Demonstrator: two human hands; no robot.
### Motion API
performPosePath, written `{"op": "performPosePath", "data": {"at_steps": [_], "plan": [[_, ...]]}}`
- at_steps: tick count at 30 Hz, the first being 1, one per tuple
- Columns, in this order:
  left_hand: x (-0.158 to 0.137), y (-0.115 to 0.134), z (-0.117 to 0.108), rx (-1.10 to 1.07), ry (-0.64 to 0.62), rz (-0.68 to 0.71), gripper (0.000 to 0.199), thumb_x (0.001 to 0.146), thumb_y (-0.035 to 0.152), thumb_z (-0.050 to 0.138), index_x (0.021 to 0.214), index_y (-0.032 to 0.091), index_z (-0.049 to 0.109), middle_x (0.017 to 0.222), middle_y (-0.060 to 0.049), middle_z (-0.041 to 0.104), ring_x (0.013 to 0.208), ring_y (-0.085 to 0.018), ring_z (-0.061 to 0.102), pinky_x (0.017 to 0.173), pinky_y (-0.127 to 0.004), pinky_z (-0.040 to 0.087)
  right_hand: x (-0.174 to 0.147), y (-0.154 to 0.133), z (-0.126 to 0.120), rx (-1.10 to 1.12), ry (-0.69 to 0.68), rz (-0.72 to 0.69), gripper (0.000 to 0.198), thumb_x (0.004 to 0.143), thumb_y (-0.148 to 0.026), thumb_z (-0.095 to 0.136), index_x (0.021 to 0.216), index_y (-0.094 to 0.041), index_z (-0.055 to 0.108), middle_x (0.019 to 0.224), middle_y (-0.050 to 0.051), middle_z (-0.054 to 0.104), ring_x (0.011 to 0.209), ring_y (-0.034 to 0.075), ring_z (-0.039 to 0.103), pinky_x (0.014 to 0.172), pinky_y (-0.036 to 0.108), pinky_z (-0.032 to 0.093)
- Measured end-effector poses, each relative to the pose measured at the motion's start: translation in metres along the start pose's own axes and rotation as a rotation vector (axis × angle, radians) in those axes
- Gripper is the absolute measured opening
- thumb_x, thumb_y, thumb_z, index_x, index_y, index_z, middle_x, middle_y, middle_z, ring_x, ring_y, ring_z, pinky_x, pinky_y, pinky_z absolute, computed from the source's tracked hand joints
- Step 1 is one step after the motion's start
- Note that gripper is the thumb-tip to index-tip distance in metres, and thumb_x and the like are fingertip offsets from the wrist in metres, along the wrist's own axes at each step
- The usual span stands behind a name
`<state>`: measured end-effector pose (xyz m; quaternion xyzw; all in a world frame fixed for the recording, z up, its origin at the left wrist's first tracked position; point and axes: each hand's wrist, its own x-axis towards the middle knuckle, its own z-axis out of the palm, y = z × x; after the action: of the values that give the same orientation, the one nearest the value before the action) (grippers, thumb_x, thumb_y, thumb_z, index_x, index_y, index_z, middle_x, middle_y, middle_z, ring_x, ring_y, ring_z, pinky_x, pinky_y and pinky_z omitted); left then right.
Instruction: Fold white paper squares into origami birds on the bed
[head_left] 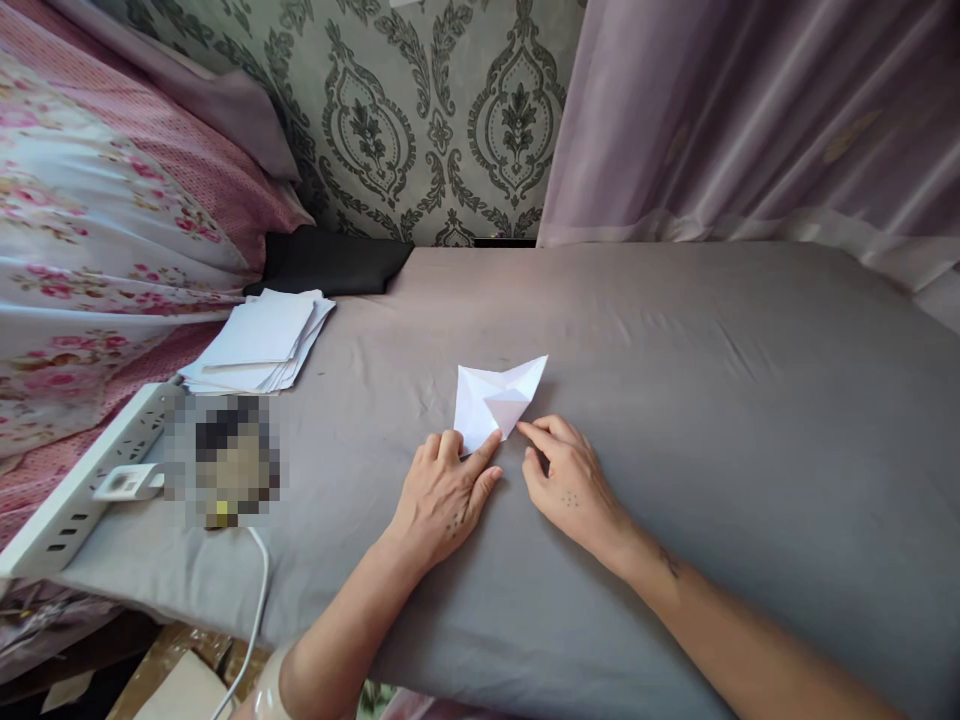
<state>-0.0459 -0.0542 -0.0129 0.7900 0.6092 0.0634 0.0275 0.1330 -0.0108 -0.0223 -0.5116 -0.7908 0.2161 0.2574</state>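
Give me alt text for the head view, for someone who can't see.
The left hand rests on a partly folded white paper, the right hand close beside it, on a grey cloth. A paper stack and power strip lie to the left.

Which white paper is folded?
The sheet at the left hand, creased into angled flaps. The other papers lie unfolded in the loose pile near the power strip.

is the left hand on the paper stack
No, the left hand touches the folded paper, while the paper stack lies apart by the power strip.
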Motion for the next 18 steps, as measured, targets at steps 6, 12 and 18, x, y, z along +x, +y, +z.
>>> {"op": "performPosePath", "data": {"at_steps": [6, 12, 18], "plan": [[0.003, 0.002, -0.003, 0.007, -0.04, -0.022, 0.05, 0.099, 0.048, 0.026, 0.14, 0.029, 0.047, 0.095, -0.009, 0.048, 0.084, -0.023, 0.044, 0.079, -0.038, 0.042, 0.0, -0.004, 0.0, -0.024, -0.039, 0.017, 0.039, 0.083, -0.012, 0.045, 0.118, -0.019, 0.061, 0.105, 0.009, 0.061, 0.102, 0.024, 0.057, 0.087, 0.04, 0.041], [0.0, 0.003, -0.003, 0.005, -0.048, -0.038, 0.048, 0.099, 0.046, 0.026, 0.14, 0.031, 0.046, 0.097, -0.009, 0.05, 0.087, -0.024, 0.046, 0.08, -0.039, 0.042, -0.001, -0.002, 0.0, 0.01, -0.08, -0.062, 0.041, 0.083, -0.011, 0.045, 0.121, -0.02, 0.059, 0.105, 0.008, 0.061, 0.1, 0.022, 0.057, 0.09, 0.039, 0.039], [-0.013, 0.005, -0.001, -0.003, -0.012, -0.05, 0.048, 0.099, 0.044, 0.031, 0.142, 0.028, 0.043, 0.106, -0.012, 0.051, 0.096, -0.025, 0.048, 0.083, -0.04, 0.044, -0.004, -0.005, -0.002, -0.039, -0.091, -0.13, 0.041, 0.087, -0.01, 0.042, 0.124, -0.018, 0.057, 0.106, 0.009, 0.061, 0.099, 0.022, 0.056, 0.09, 0.039, 0.039]]}}
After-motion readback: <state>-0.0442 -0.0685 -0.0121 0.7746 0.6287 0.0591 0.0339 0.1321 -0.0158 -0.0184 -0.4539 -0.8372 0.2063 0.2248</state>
